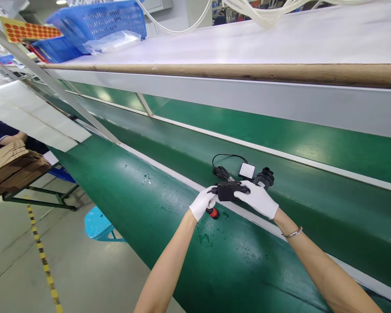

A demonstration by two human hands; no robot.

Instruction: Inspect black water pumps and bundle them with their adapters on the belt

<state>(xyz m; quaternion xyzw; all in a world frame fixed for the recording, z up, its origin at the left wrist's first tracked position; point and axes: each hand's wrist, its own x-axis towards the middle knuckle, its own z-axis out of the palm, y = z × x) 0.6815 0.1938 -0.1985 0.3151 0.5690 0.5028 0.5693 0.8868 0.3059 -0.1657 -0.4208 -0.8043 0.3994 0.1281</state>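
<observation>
Left fingers: those of the gloved left hand (202, 203) are closed on the 9 o'clock end of the black block (228, 191).
Right fingers: those of the gloved right hand (257, 199) are curled over the block's 3 o'clock end, gripping it from above.
Block position: it is between the two hands, just above the green belt (169, 243); both hands are equally near.
Long axis: it runs 9 to 3 o'clock, roughly along the belt's white edge strip.
Below left palm: a red-tipped piece (213, 213) shows at 6 o'clock; whether the hand holds it cannot be told.
Beyond the block: the coiled cable (221, 173) is at 11 o'clock and the black pump body (264, 177) at 1 o'clock, with the white tag (246, 170) between them.
Writing: the tag's print is too small to read; no brand is legible.
Belt surface: water drops (203, 238) lie near the hands.
Far shelf: the blue baskets (97, 21) and the orange-dot sticker sheet (28, 31) are at 10 o'clock, well apart.
</observation>
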